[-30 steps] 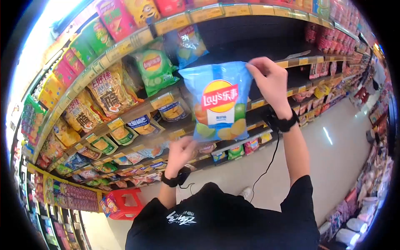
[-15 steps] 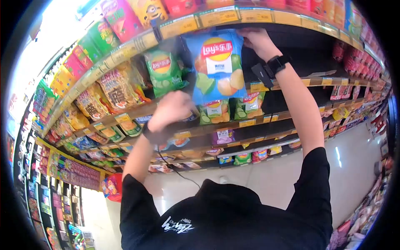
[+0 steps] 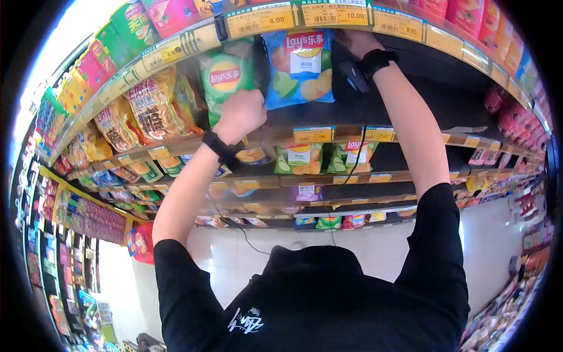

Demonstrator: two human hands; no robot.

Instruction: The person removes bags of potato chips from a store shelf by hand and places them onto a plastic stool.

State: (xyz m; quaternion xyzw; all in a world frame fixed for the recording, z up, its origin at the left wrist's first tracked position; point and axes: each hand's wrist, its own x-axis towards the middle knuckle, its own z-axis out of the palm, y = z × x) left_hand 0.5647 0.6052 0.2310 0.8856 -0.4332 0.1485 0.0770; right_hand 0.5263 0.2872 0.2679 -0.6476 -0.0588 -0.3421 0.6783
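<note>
A blue bag of Lay's potato chips stands upright on the upper shelf, under the price strip. My left hand is closed at its lower left edge, with its fingertips mostly turned away from view. At the bag's upper right edge is my right hand, its fingers bent round the side and partly in shade. Left of the blue bag stands a green bag of Lay's chips, its lower right part covered by my left hand.
Several yellow-brown snack bags stand farther left on this shelf. Above hangs the price-label strip; below runs the shelf's front edge. Green chip bags sit one shelf down. A thin cable dangles below my right wrist.
The blue chip bag has moved away from me, back onto the shelf, and looks smaller. Both hands went with it; my left hand is higher in view.
</note>
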